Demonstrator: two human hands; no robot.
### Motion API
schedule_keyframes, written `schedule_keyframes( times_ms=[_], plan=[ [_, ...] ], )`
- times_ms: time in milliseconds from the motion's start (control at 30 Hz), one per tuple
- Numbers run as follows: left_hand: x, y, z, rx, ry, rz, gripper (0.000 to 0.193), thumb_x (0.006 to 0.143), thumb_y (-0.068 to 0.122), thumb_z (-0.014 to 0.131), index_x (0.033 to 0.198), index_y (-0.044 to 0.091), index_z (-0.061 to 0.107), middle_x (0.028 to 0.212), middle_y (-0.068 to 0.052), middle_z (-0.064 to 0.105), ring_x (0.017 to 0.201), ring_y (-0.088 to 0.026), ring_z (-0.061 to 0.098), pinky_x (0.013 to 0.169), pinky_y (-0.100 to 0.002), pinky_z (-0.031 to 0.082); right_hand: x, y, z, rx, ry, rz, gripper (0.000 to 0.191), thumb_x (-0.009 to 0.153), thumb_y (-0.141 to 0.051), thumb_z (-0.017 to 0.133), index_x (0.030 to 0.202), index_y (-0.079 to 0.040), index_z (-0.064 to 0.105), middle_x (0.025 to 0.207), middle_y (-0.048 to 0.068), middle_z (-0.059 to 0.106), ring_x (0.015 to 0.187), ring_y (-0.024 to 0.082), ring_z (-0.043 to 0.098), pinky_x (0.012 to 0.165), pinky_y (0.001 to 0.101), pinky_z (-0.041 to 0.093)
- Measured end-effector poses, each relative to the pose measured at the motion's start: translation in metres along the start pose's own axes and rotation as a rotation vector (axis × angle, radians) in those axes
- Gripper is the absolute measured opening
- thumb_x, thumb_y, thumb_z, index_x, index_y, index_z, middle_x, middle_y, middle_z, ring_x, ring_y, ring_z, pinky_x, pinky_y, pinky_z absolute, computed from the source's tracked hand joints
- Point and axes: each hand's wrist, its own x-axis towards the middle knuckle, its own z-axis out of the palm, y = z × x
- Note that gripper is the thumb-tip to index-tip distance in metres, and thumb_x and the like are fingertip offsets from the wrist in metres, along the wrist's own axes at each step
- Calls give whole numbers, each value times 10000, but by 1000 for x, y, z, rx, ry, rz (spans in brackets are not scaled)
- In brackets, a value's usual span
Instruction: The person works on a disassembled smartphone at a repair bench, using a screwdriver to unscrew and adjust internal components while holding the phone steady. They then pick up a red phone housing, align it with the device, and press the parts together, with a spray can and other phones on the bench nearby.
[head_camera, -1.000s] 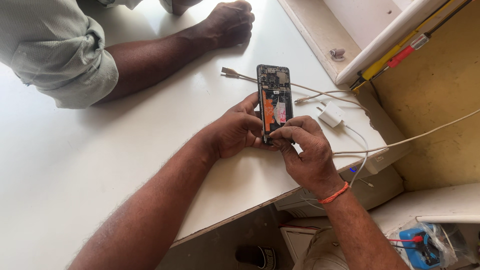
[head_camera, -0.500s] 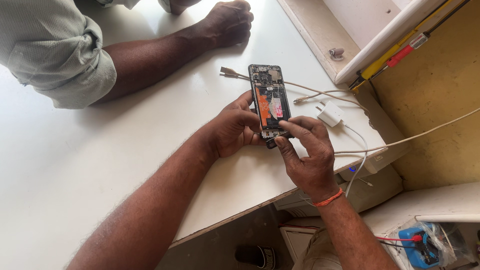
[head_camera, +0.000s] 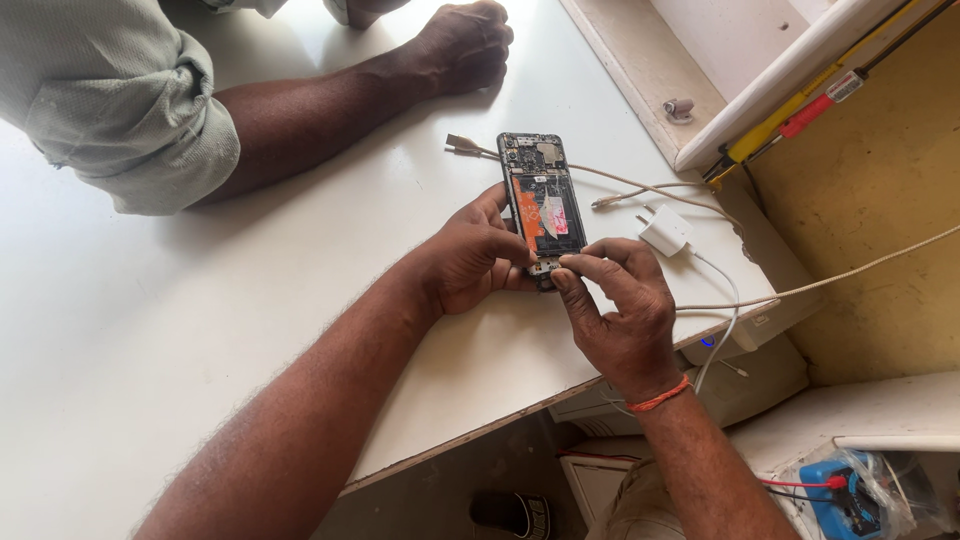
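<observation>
Head view, worktable: white tabletop (head_camera: 150, 330) fills the left and centre; its near edge runs from 7 o'clock up towards 3 o'clock.
Smartphone, back cover off (head_camera: 541, 205): lies flat on the tabletop just right of centre, long axis pointing to 12 o'clock, open side up so that the circuit board at the top and the orange-labelled battery below it are exposed.
Left hand (head_camera: 470, 255): at 9 o'clock of the phone, fingers curled and closed against its left edge and lower corner, seemingly to brace it against sliding.
Right hand (head_camera: 620, 300): at 5 o'clock of the phone, thumb and forefinger pinched together at the bottom end; whether anything small sits between the tips cannot be told.
Orange wristband (head_camera: 658, 400): on the right wrist.
White charger plug (head_camera: 665, 230): at 3 o'clock of the phone, near it, its white lead trailing over the table edge.
Beige cables (head_camera: 640, 185): run from behind the phone's top towards 3 o'clock, connectors lying loose.
Another person's forearm (head_camera: 330, 110): rests at 11 o'clock, fist closed, well apart from the phone.
Blue device in clear bag (head_camera: 840, 500): at 5 o'clock, below the table.
</observation>
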Motion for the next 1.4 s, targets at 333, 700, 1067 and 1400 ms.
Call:
schedule_keyframes(
  times_ms=[333,700,1067,1400],
  plan=[
    [1,-1,1,-93,37,1,749,751,-118,630,1437,40,374,1170,-206,644,1004,-274,732,855,-448,680,-1,-1,-6,54,-71,-36,355,871,-87,816,1210,-55,718,1162,102,629,894,147,651,699,261,588],
    [-1,2,3,-50,7,-25,782,745,-112,603,1456,71,336,1216,-206,621,1038,-284,720,888,-477,671,0,2,-8,42,-84,14,310,900,-106,826,1189,-72,719,1120,81,637,835,130,644,697,257,597],
    [-1,3,5,-129,-54,-14,678,789,-24,523,1444,32,355,1265,-217,590,1086,-298,685,881,-498,649,10,-6,-10,-27,-137,22,270,893,-109,815,1154,-75,755,1066,100,664,843,174,670,662,283,595],
    [-2,1,4,-45,-35,-14,783,765,-121,592,1470,81,318,1233,-199,596,1068,-285,691,919,-494,649,13,-10,-10,-88,-165,-54,261,884,-58,793,1143,-79,780,1027,106,675,920,235,681,767,357,570]
  ],
)
